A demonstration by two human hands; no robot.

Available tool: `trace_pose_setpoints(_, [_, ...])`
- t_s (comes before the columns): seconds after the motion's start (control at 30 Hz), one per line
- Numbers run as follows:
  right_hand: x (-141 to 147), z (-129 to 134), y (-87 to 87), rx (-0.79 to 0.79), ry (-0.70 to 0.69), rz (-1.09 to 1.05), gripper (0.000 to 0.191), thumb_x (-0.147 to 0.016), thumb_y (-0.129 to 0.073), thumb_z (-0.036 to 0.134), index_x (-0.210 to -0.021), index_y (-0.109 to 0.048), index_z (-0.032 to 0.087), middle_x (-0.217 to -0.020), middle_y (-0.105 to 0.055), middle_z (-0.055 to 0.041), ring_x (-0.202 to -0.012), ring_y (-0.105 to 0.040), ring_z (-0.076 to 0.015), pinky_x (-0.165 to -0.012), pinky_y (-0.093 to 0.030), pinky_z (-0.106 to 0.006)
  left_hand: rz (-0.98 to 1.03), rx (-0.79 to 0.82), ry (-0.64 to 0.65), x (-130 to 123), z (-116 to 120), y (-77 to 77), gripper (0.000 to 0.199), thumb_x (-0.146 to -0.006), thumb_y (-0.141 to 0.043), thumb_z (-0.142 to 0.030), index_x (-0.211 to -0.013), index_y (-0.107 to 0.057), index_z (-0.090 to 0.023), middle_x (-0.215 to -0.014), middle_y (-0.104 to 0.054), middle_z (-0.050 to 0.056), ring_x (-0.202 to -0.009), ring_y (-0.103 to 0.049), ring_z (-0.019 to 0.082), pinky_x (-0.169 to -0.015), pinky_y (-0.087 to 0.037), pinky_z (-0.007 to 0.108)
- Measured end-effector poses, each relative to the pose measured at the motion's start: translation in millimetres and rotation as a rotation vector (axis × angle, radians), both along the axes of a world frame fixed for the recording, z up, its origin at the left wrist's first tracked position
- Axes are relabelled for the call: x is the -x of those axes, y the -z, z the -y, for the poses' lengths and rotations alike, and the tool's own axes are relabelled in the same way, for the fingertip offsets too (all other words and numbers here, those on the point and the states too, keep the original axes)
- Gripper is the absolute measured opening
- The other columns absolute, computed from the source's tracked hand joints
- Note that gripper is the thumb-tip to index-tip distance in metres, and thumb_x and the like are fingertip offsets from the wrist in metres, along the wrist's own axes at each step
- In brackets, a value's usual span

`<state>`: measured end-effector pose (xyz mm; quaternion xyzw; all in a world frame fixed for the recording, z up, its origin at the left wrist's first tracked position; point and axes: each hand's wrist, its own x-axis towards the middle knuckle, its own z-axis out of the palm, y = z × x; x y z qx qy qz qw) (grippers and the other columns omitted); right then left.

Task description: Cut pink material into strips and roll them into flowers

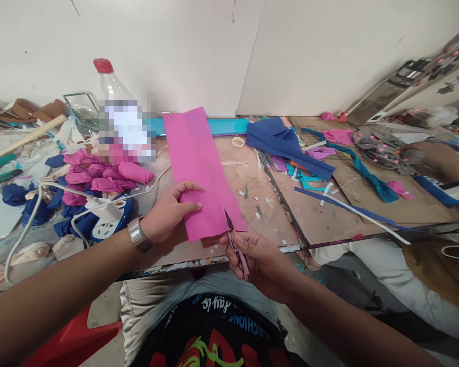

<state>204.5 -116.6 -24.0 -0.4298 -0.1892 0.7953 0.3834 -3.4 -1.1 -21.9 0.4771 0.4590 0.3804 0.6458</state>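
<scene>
A long strip of pink cloth (199, 163) lies across the table in front of me, its near end by the table's front edge. My left hand (172, 211) holds the strip's left edge near that end, thumb and index finger on top; the other fingers are partly hidden. In my right hand (258, 260) is a small pair of scissors with pink handles (240, 257), fingers wrapped round them. The dark blades point away from me and overlap the cloth's near edge; whether they are parted is hard to tell.
Left of the cloth sit pink fabric rolls (87, 176), a white-and-blue power strip (112, 219) with a cable, and a red-capped bottle (107, 76). Dark blue cloth (275, 140) and scraps lie right of it, near a tape ring (237, 141). Another person's arm (439, 158) shows at far right.
</scene>
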Motion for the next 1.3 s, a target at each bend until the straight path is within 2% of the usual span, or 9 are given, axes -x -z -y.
trace_pose_setpoints(0.27, [-0.7, -1.3, 0.4, -0.003, -0.009, 0.019, 0.05, -0.074, -0.094, 0.055, -0.099, -0.074, 0.015, -0.067, -0.064, 0.0041, -0.048, -0.057, -0.0057, -0.046, -0.037, -0.015, 0.01, 0.017, -0.004, 0.1, 0.5, -1.1, 0.046, -0.06, -0.084, -0.021, -0.105, -0.073, -0.018, -0.118, -0.069, 0.005, -0.103, -0.061, 0.022, -0.082, -0.05, 0.031])
trace_pose_setpoints(0.6, [-0.6, -0.7, -2.9, -0.022, -0.003, 0.009, 0.051, -0.074, -0.094, 0.056, -0.099, -0.077, 0.015, -0.068, -0.067, 0.0027, -0.047, -0.059, -0.0056, -0.045, -0.039, -0.015, 0.057, 0.052, 0.001, 0.6, -0.4, 1.7, 0.048, -0.062, -0.086, -0.024, -0.107, -0.072, -0.019, -0.118, -0.068, 0.005, -0.098, -0.061, 0.02, -0.081, -0.05, 0.032])
trace_pose_setpoints(0.67, [-2.1, -1.0, -5.4, -0.018, -0.022, 0.016, 0.053, -0.074, -0.093, 0.059, -0.1, -0.078, 0.015, -0.071, -0.071, 0.0006, -0.048, -0.061, -0.0062, -0.043, -0.039, -0.014, 0.038, 0.037, -0.002, 1.0, -0.3, 1.7, 0.048, -0.061, -0.086, -0.024, -0.107, -0.072, -0.019, -0.117, -0.069, 0.005, -0.097, -0.061, 0.02, -0.079, -0.05, 0.032])
trace_pose_setpoints(0.83, [-5.8, -3.8, -9.7, -0.056, -0.05, 0.035, 0.052, -0.075, -0.091, 0.061, -0.094, -0.079, 0.014, -0.071, -0.073, -0.002, -0.047, -0.061, -0.0074, -0.033, -0.027, -0.013, -0.021, -0.019, 0.012, 1.4, 0.3, -0.3, 0.047, -0.062, -0.084, -0.025, -0.108, -0.073, -0.019, -0.117, -0.069, 0.005, -0.1, -0.061, 0.021, -0.081, -0.05, 0.032])
trace_pose_setpoints(1.03, [-7.2, -5.4, -9.5, -0.078, -0.055, 0.085, 0.055, -0.075, -0.09, 0.065, -0.092, -0.079, 0.014, -0.069, -0.071, -0.0006, -0.046, -0.059, -0.0057, -0.036, -0.031, -0.014, -0.042, -0.079, 0.027, 0.7, 1.6, -3.2, 0.043, -0.063, -0.084, -0.025, -0.105, -0.074, -0.019, -0.116, -0.07, 0.005, -0.101, -0.061, 0.022, -0.081, -0.05, 0.031])
trace_pose_setpoints(1.23, [-6.8, -6.7, -10.6, -0.063, -0.01, 0.132, 0.054, -0.068, -0.095, 0.061, -0.087, -0.076, 0.014, -0.075, -0.068, 0.0008, -0.048, -0.058, -0.0059, -0.036, -0.025, -0.018, -0.045, -0.091, 0.051, 2.1, 2.6, -3.5, 0.043, -0.066, -0.085, -0.026, -0.106, -0.073, -0.019, -0.116, -0.07, 0.006, -0.103, -0.063, 0.023, -0.084, -0.052, 0.033])
trace_pose_setpoints(1.3, [-7.5, -6.6, -10.7, -0.063, -0.014, 0.153, 0.053, -0.071, -0.093, 0.062, -0.083, -0.074, 0.014, -0.071, -0.066, 0.001, -0.047, -0.056, -0.0065, -0.038, -0.024, -0.019, -0.047, -0.1, 0.057, 2.9, 2.6, -3.1, 0.042, -0.067, -0.086, -0.026, -0.107, -0.073, -0.019, -0.116, -0.07, 0.006, -0.102, -0.063, 0.023, -0.084, -0.052, 0.033])
